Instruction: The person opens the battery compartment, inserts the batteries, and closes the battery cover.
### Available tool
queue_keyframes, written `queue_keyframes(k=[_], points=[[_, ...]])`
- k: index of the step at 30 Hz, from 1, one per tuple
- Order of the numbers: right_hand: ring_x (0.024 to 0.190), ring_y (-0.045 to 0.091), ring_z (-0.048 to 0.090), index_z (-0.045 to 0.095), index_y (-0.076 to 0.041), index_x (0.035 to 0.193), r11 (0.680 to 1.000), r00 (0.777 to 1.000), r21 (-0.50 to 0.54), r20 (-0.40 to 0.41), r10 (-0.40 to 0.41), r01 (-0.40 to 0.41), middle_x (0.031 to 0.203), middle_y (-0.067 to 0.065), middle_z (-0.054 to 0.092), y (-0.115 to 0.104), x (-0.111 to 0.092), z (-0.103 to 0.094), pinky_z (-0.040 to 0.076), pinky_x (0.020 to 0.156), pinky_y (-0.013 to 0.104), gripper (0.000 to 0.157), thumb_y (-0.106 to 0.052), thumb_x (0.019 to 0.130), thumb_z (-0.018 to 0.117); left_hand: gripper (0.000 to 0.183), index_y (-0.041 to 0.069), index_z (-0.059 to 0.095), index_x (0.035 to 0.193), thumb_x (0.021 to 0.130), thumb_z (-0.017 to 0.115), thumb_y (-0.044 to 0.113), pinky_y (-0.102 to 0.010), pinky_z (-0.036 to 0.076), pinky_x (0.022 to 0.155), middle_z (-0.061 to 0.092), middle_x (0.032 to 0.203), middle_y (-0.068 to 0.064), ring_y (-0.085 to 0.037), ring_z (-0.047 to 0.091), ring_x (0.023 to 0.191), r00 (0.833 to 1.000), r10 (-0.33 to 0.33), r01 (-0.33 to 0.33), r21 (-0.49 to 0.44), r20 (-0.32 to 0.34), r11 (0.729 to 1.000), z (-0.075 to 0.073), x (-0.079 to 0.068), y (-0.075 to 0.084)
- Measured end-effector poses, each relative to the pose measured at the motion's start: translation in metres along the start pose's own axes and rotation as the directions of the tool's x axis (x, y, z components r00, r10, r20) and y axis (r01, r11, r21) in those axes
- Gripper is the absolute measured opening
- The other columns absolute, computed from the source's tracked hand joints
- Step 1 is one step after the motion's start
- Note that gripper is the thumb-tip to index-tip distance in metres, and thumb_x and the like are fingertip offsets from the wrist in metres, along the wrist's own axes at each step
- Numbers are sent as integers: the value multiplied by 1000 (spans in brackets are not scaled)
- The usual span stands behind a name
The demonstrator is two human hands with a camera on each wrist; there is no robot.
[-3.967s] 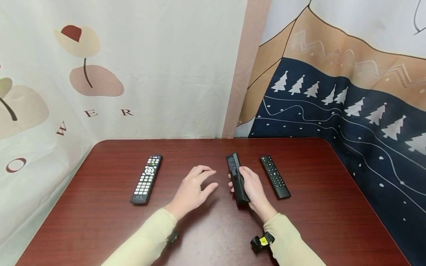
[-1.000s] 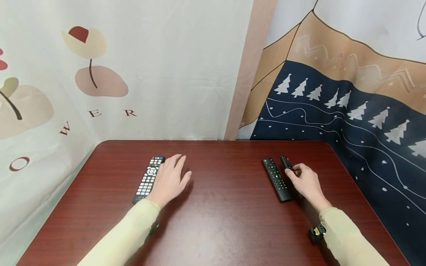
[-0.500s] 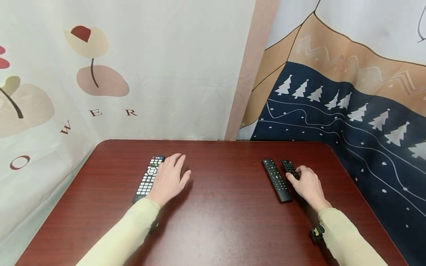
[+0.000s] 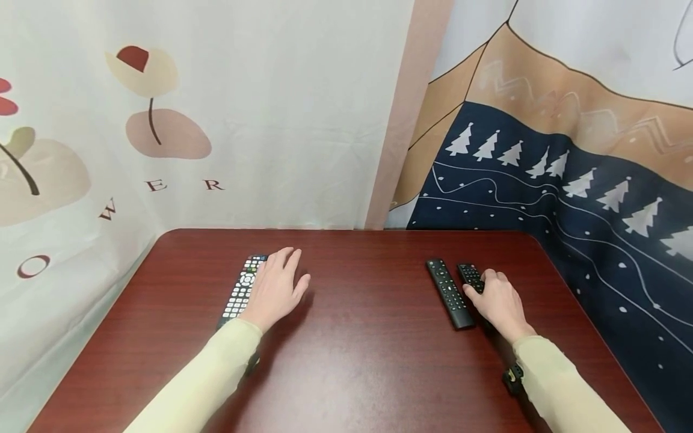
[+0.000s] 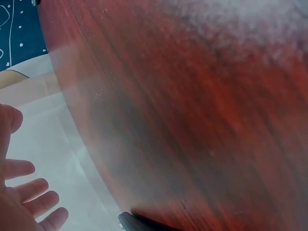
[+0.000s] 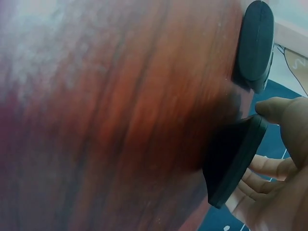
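In the head view my left hand (image 4: 273, 291) hovers over the right side of a black remote control with white buttons (image 4: 238, 297), partly covering it. Its fingers are extended and hold nothing; in the left wrist view the fingers (image 5: 36, 190) are spread, with a dark end of the remote (image 5: 144, 224) at the bottom edge. At the right, my right hand (image 4: 498, 300) grips a second black remote control (image 4: 471, 275) between thumb and fingers, keys up. The right wrist view shows this remote (image 6: 236, 163) tilted close to the table. A third black remote control (image 4: 450, 293) lies just left of it.
All the remotes are on or over a reddish-brown wooden table (image 4: 352, 337) with rounded far corners. Behind it hang a white printed curtain (image 4: 292, 120) and a navy cloth with white trees (image 4: 503, 180).
Over four seconds, my right hand has carried its remote from the middle to the right of the third remote and turned it keys up. My left hand has moved left over the white-button remote.
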State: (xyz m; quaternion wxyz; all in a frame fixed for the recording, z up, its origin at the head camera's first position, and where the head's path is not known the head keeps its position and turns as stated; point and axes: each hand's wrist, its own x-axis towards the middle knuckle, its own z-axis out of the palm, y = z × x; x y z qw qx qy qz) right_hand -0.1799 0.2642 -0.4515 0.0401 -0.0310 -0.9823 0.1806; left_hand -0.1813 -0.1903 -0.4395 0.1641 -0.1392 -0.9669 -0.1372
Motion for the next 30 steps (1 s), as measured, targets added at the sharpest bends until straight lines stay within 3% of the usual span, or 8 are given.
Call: queue_keyframes(k=[14, 20, 24, 30], points=[[85, 46, 62, 53, 13, 112, 998, 1000, -65, 4, -11, 11, 102, 33, 55, 6, 3, 2, 53, 76, 60, 51, -31, 95, 70, 58, -4, 54, 144, 98, 67, 28, -58, 44, 102, 52, 145, -26, -44, 50, 131, 999, 16, -15, 19, -40, 1000, 4, 10, 0], [89, 47, 61, 52, 16, 117, 997, 997, -76, 72, 14, -9, 106, 36, 54, 3, 6, -6, 54, 80, 61, 53, -33, 100, 62, 56, -5, 55, 141, 97, 67, 27, -58, 44, 99, 53, 142, -26, -44, 51, 128, 997, 35, -33, 28, -70, 999, 4, 15, 1], [90, 45, 60, 50, 19, 124, 998, 993, -70, 114, 16, -8, 109, 37, 54, -5, 9, -15, 53, 83, 60, 57, -33, 102, 58, 56, -5, 54, 142, 98, 66, 28, -59, 43, 100, 52, 143, -26, -45, 50, 129, 998, 37, -35, 40, -51, 999, 4, 18, 0], [91, 43, 60, 54, 16, 121, 997, 995, -46, 86, -57, 61, 109, 34, 55, -21, 12, -24, 53, 85, 60, 52, -32, 103, 58, 58, -3, 52, 145, 100, 63, 32, -58, 42, 102, 50, 146, -25, -44, 48, 131, 1000, 25, -24, 65, -15, 998, 2, 22, -2]])
